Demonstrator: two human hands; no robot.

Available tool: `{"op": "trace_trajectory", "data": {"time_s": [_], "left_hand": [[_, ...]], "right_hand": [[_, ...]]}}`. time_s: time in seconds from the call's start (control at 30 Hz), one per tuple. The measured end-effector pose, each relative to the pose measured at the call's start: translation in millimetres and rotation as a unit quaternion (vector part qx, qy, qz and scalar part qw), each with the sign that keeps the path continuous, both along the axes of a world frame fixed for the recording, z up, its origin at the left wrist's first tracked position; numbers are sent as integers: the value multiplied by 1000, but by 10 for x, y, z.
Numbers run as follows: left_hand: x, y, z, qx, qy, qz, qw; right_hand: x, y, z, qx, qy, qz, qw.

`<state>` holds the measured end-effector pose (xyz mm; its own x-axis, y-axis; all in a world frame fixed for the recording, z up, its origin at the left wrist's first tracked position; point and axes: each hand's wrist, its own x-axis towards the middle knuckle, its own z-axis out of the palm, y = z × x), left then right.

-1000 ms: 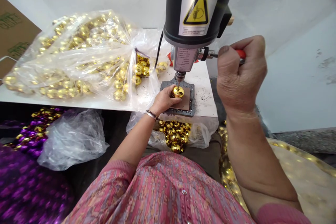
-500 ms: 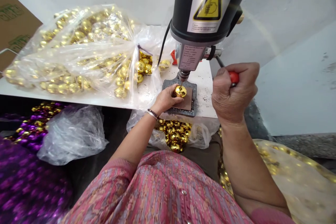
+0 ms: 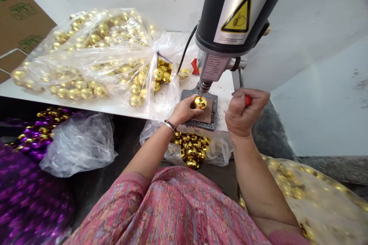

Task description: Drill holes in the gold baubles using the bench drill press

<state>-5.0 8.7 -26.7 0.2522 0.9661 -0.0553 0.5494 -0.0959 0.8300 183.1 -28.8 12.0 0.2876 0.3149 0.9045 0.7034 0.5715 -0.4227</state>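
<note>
The person's left hand [image 3: 184, 110] cups a shiny gold ornament ball [image 3: 200, 102], its grip closed around the ball's lower side, and holds it over a brown pad [image 3: 207, 112] on the grey metal base [image 3: 186, 101] of a bench drill [image 3: 232, 19]. The tip of the drill bit [image 3: 202, 95] sits at the top of the ball; whether it has entered the ball is too small to tell. The right hand [image 3: 244, 113] is clamped in a fist on the red handle [image 3: 247, 100] of the drill's feed lever, beside the drill head. A beaded bracelet [image 3: 170, 125] circles the left wrist. The drill stands on a white surface [image 3: 224, 84] dotted with dark specks. Left of it lies a large clear plastic bag of gold balls [image 3: 86, 57], with a few loose gold balls [image 3: 184, 73] behind the drill. Below the surface's edge, another clear bag [image 3: 191, 149] holds gold balls, a crumpled bag [image 3: 80, 145] lies near purple and gold ornaments [image 3: 34, 138], and a cardboard box [image 3: 20, 19] leans at the far left.
</note>
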Motion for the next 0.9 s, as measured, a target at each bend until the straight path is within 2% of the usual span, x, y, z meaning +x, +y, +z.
{"op": "trace_trajectory", "data": {"time_s": [0.07, 0.17, 0.27, 0.33, 0.43, 0.53, 0.6, 0.67, 0.7, 0.77, 0.83, 0.9], "left_hand": [[5, -3, -1, -3, -9, 2, 1000], [5, -26, -5, -2, -23, 8, 1000], [-21, -103, -8, 12, -39, 10, 999], [-64, -190, -11, 25, -50, 7, 998], [-174, -358, -19, 45, -36, -16, 998], [-332, -526, -21, 52, -4, -83, 995], [-452, -612, -10, 40, 9, -129, 991], [-572, -649, 18, 18, 13, -143, 990], [-629, -639, 42, 11, 11, -131, 991], [-736, -546, 108, 17, 5, -64, 998], [-836, -352, 194, 45, 18, 51, 997], [-930, -90, 283, 66, 69, 163, 982]], "right_hand": [[-12, 27, 146, 3, 11, -3, 1000], [29, 132, 530, -10, 28, -9, 1000], [124, 266, 895, -106, 54, 20, 993], [177, 322, 1026, -147, 66, 36, 986], [206, 332, 1058, -166, 77, 51, 982], [200, 291, 1012, -176, 80, 66, 979], [199, 259, 983, -180, 77, 73, 978], [205, 232, 961, -178, 73, 74, 978], [208, 221, 952, -175, 71, 73, 979], [213, 205, 939, -167, 66, 72, 981], [209, 195, 930, -162, 65, 67, 982], [200, 186, 926, -162, 71, 58, 983]]}}
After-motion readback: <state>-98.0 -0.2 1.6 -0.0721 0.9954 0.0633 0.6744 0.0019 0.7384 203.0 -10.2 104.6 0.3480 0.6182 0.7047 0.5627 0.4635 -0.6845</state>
